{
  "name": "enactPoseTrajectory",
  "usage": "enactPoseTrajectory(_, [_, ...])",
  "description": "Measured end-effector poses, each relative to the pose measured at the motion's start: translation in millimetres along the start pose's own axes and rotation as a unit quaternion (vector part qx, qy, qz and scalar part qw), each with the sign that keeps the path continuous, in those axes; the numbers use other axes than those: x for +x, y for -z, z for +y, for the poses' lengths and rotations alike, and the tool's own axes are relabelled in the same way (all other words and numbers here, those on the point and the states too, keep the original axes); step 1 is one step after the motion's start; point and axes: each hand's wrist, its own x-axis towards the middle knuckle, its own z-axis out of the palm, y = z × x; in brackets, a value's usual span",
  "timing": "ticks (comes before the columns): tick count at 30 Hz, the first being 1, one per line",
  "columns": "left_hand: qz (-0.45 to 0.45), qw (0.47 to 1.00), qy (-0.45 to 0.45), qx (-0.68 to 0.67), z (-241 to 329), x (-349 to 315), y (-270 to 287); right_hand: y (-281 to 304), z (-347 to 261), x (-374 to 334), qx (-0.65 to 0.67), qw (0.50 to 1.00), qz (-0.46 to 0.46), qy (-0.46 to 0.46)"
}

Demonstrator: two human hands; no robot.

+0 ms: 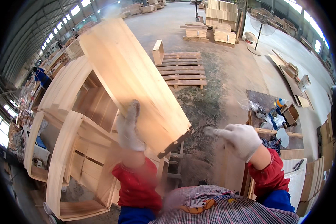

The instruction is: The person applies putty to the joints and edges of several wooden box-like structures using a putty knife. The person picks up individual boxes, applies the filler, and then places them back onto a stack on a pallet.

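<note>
A slatted pallet (183, 70) lies on the floor (233, 71) beyond the middle, board stacks (224, 35) farther back and a fan (263, 21) at far right. At right, a carton (290, 114) sits among clutter (275, 118), a bucket (304, 83) farther off. A person (43, 77) in blue is far left.

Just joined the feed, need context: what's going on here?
A person's gloved left hand is against a wide wooden board tilted over open wooden frames on the left. The gloved right hand is off the board, just right of its near end; its fingertips are blurred, so I can't tell if it holds anything. A pallet lies on the floor beyond.
</note>
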Motion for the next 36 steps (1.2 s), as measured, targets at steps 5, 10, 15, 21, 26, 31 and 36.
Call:
enactPoseTrajectory(5, [-0.176, 0.972, 0.024, 0.154, -30.2, -34.3, 31.0, -17.3, 16.4, -3.8, 0.299, 0.939, 0.156, -0.068])
enactPoseTrajectory(10, [-0.281, 0.92, -0.006, 0.275, -53.1, -92.4, 32.7, -45.2, -28.1, 17.7, 0.677, 0.713, 0.172, -0.055])
enactPoseTrajectory(15, [-0.378, 0.85, -0.026, 0.366, -80.0, -116.3, 65.4, -64.4, -42.2, 7.0, 0.728, 0.679, 0.017, -0.097])
enactPoseTrajectory(21, [-0.363, 0.86, -0.065, 0.351, -75.2, -80.0, 81.7, -90.9, -46.7, 31.9, 0.73, 0.675, 0.057, -0.089])
enactPoseTrajectory(26, [-0.333, 0.885, 0.023, 0.325, -98.1, -31.6, 135.9, -117.9, -67.6, 90.3, 0.733, 0.671, 0.073, -0.086])
enactPoseTrajectory(31, [-0.349, 0.875, 0.0, 0.334, -84.9, -19.1, 139.3, -157.1, -74.8, 104.7, 0.718, 0.681, -0.018, -0.146])
enactPoseTrajectory(36, [-0.314, 0.867, -0.011, 0.387, -146.5, -27.9, 220.2, -164.3, -65.4, 99.0, 0.746, 0.635, 0.044, -0.198])
